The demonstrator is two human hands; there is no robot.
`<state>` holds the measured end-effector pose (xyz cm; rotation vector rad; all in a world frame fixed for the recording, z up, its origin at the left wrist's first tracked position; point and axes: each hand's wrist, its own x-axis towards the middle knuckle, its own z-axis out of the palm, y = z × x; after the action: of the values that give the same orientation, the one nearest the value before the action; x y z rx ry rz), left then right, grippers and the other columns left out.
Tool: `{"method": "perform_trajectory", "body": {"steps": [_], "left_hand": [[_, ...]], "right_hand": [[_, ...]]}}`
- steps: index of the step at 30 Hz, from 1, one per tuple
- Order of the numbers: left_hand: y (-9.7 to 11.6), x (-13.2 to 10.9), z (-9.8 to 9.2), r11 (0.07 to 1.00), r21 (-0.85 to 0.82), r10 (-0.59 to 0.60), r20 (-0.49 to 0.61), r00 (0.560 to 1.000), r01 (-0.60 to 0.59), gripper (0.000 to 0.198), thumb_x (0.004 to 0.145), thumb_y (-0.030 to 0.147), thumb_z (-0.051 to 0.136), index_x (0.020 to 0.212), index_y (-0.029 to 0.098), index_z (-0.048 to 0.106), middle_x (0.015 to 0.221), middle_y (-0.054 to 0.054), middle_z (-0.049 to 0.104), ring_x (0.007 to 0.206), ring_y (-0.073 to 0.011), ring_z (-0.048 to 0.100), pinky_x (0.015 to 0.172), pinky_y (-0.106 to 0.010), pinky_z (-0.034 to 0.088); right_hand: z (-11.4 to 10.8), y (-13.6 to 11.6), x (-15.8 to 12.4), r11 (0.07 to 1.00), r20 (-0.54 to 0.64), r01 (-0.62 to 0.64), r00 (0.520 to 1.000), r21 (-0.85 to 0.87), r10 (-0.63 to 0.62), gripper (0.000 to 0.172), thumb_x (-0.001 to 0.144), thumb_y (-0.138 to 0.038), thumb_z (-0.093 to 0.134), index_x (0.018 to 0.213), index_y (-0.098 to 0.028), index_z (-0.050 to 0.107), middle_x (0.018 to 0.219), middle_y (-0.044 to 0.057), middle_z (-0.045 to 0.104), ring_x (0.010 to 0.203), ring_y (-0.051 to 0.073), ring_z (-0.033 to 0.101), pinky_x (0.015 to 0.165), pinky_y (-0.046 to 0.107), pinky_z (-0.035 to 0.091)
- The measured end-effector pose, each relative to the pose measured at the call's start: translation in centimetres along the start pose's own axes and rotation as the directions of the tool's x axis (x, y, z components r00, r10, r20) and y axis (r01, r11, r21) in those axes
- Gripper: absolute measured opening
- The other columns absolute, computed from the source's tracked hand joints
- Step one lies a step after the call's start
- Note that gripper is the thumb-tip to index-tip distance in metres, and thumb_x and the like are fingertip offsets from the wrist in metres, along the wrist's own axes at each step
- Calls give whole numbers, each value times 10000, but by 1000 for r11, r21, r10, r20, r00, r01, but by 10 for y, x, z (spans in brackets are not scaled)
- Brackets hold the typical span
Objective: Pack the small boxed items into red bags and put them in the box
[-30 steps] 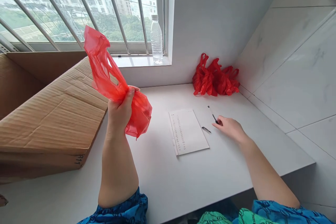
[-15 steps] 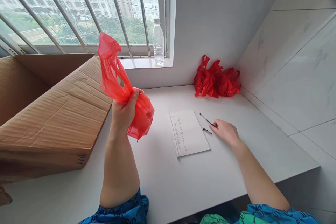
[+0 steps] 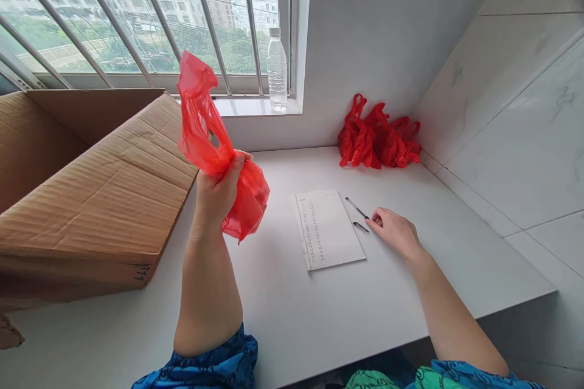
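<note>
Noting edges first: the white counter (image 3: 292, 340) ends at the wall under the window and at the marble-patterned tile wall (image 3: 502, 115) on the right, and its front edge slants down toward the lower middle of the view. A cardboard box (image 3: 91, 188) sits on the counter's left side, its long slanted edge just left of the left hand (image 3: 216, 194).

Left forearm rises nearly upright from the near edge. The left fingers (image 3: 235, 164) are clamped around the gathered middle of a red plastic bag (image 3: 198, 115), held in the air above the counter, with one part standing above the fist and the rest bulging to its right.

Right arm lies low and reaches forward across the counter. The right hand (image 3: 395, 232) is palm down, its fingers together, lightly curled and holding nothing. They sit just beside a ballpoint pen (image 3: 356, 208) and a short black pen cap (image 3: 360, 227), with a sheet of paper (image 3: 329, 230) left of both. Farther back, a bunch of red bags (image 3: 376, 140) lies in the corner, well apart from both hands.
</note>
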<state>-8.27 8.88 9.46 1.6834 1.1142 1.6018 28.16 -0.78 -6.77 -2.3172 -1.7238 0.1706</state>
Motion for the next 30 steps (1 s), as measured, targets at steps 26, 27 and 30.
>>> {"method": "perform_trajectory", "body": {"steps": [26,27,30], "left_hand": [[2,1,5,995,99,2,20,1000,-4,216,876,494,650,871,306,757,944,-30,726,883,-248,686,636,-365,501],[2,1,5,995,100,12,26,1000,-15,217,874,494,653,870,303,757,942,-31,726,890,-247,685,646,-366,503],[0,2,6,994,102,31,46,998,-36,225,869,499,657,869,298,759,925,-39,719,907,-252,676,670,-371,506]], "right_hand": [[-13,22,-33,565,-154,21,970,825,188,377,858,-543,622,1048,-220,576,996,73,701,902,225,726,736,361,613],[-12,21,-37,594,-130,-1,976,805,177,373,862,-531,623,1074,-229,569,998,63,695,851,213,730,723,357,613],[-15,20,-49,786,-53,-9,997,618,54,311,920,-442,560,1187,-282,548,1013,30,706,786,190,722,717,348,588]]}}
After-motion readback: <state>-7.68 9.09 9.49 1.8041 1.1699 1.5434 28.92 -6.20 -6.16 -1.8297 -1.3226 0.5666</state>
